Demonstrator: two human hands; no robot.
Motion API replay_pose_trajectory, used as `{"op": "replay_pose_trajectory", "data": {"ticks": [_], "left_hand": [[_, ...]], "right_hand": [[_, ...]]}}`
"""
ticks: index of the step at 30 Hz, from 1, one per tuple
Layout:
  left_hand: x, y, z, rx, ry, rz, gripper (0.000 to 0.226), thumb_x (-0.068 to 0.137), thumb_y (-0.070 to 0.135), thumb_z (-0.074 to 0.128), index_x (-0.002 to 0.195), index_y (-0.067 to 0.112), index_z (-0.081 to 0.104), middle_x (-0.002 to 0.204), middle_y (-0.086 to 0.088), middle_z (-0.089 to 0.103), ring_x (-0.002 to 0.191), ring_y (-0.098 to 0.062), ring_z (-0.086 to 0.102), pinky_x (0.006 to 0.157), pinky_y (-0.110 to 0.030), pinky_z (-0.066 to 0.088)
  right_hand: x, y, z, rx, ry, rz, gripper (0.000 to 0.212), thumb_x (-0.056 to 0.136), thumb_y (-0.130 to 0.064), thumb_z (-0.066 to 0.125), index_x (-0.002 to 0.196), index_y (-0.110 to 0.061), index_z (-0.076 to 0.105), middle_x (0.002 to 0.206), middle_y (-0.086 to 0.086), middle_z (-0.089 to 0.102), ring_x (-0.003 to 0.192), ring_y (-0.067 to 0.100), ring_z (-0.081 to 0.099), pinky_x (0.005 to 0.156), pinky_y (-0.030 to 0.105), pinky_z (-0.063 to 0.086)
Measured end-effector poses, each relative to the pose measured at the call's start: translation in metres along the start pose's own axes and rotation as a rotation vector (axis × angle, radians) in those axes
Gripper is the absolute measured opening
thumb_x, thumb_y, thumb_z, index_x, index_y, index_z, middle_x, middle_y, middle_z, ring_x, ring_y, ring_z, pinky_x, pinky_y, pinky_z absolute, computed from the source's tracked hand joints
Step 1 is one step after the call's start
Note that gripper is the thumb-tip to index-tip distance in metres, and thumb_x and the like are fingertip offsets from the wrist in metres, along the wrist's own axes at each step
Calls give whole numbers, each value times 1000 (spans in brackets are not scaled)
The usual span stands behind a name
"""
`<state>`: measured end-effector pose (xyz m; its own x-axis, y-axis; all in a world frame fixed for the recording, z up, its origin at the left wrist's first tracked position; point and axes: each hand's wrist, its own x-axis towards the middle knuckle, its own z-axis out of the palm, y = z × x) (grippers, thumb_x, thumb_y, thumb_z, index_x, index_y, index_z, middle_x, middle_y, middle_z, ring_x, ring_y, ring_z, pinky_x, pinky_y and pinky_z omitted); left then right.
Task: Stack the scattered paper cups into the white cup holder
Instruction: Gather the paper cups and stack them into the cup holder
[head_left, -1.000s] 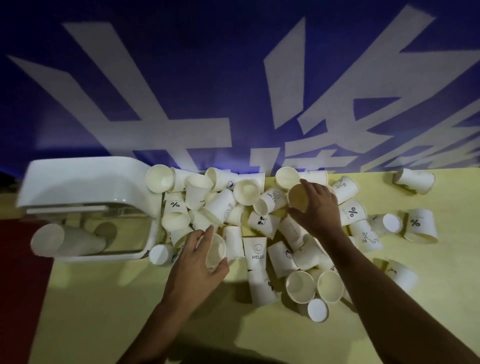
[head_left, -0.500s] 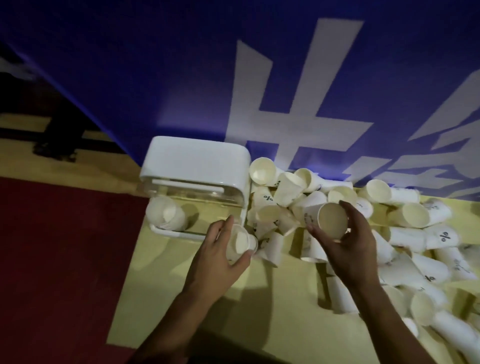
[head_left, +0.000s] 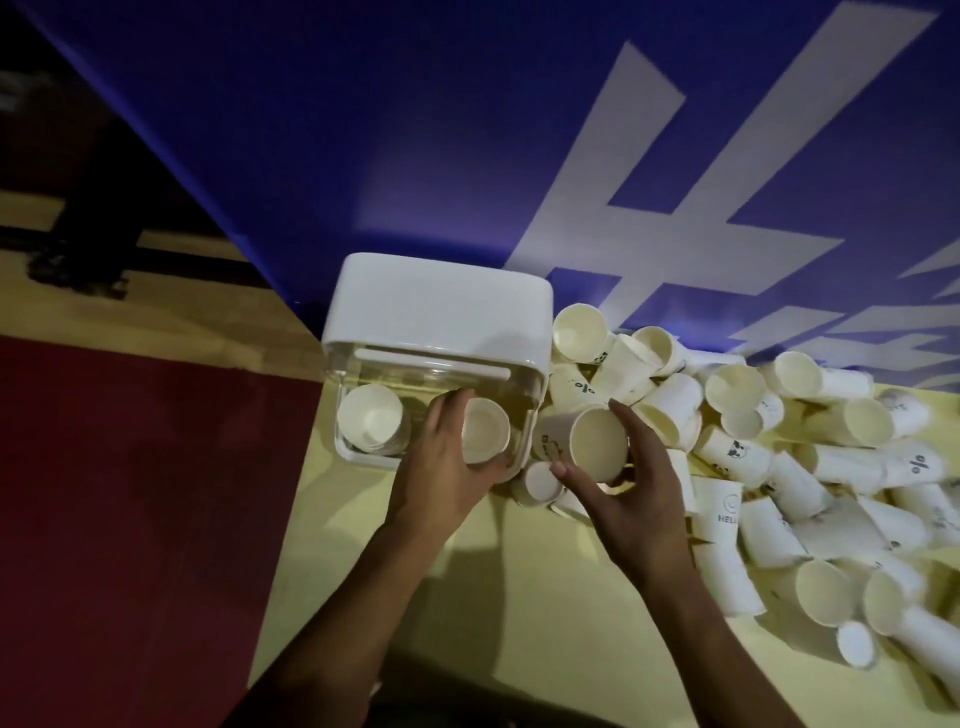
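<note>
Dim, soft focus; arm shadows fall forward; edges perhaps warped.

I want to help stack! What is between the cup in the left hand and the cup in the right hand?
In the head view, the white cup holder's side wall and one printed cup lying beside it.

Cream cups (head_left: 810, 499) (some black-printed), white holder (head_left: 441, 306), yellow table (head_left: 519, 613), blue-and-white banner (head_left: 415, 130).
</note>
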<state>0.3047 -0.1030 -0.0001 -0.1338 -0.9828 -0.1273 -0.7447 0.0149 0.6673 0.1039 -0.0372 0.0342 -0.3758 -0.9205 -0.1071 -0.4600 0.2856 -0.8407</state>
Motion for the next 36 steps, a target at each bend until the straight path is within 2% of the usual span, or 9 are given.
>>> {"op": "replay_pose_trajectory", "data": {"ticks": [13,17,20,23,26,29,31,34,36], "left_hand": [[30,-33,28,135,-248,-24,88,74,34,87,149,24,43,149,3,44,123,-27,57,93,-41,54],[29,-40,34,68,-286,-30,91,71,46,90,147,30,42,145,6,49,122,-21,59,92,-35,54],[27,-42,32,3,-309,-55,101,67,46,92,151,28,38,150,4,46,130,-20,54,100,-34,49],[21,-44,25,-58,-311,-86,105,72,30,90,158,20,30,157,0,39,140,-19,43,104,-28,39],[9,-51,22,-156,-270,-145,94,81,16,82,158,20,29,152,1,46,140,-14,42,103,-20,33],[5,-58,23,-270,-232,-235,79,86,15,77,154,25,38,145,4,56,135,-14,52,112,-36,43],[7,-57,23,-374,-231,-313,68,85,17,75,146,33,48,139,9,62,129,-12,57,111,-44,46],[9,-47,20,-548,-205,-366,52,81,17,64,122,50,61,122,17,70,118,-11,64,103,-44,52],[10,-40,17,-671,-166,-406,41,95,11,55,115,45,65,115,12,72,112,-17,67,98,-40,55]], "right_hand": [[3,12,18,-4,-26,48,84,68,-45,92,139,-28,50,127,-15,58,104,11,61,71,9,49],[5,11,28,-13,-70,8,83,67,-52,89,137,-29,51,122,-25,56,101,8,60,71,10,48],[7,7,41,-11,-128,-51,88,67,-60,84,141,-32,48,126,-33,52,107,4,58,75,11,48],[8,5,56,-4,-178,-106,84,70,-49,89,141,-39,46,132,-29,53,114,-1,56,81,11,46],[11,6,70,-40,-209,-118,80,70,-52,89,137,-38,49,131,-21,58,116,4,58,88,27,53],[20,7,83,-73,-250,-149,81,71,-56,87,139,-31,50,131,-13,60,120,12,58,91,41,54],[26,4,88,-95,-259,-178,82,70,-51,88,140,-29,50,134,-10,61,121,15,58,94,42,53],[30,0,92,-105,-250,-192,83,69,-45,89,140,-23,52,134,-9,62,122,17,57,98,40,52],[31,1,96,-119,-265,-181,85,68,-54,84,141,-24,51,134,-9,61,122,16,57,97,39,51]]}}
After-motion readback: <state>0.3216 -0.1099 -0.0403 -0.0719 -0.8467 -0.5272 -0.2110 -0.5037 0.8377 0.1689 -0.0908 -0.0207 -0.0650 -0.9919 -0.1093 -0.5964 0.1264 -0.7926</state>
